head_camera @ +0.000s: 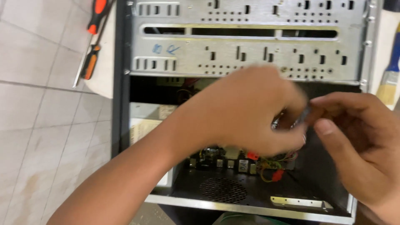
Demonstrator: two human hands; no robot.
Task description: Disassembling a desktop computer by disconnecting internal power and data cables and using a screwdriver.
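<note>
While both hands meet above the open computer case (125, 104), the left hand (246, 112) and right hand (358, 137) pinch one small dark part (301, 118), blurred, between fingertips. Seating it seems the step in hand; a steady, fine move is needed over the wiring (275, 164).

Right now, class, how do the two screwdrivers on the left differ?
The upper screwdriver shows only its orange and black handle, cut off by the picture's top edge; the lower screwdriver shows its handle and its whole metal shaft. The upper one lies farther from the tiled floor; the lower one's shaft reaches over it. Both have orange and black handles and slant alike.
</note>
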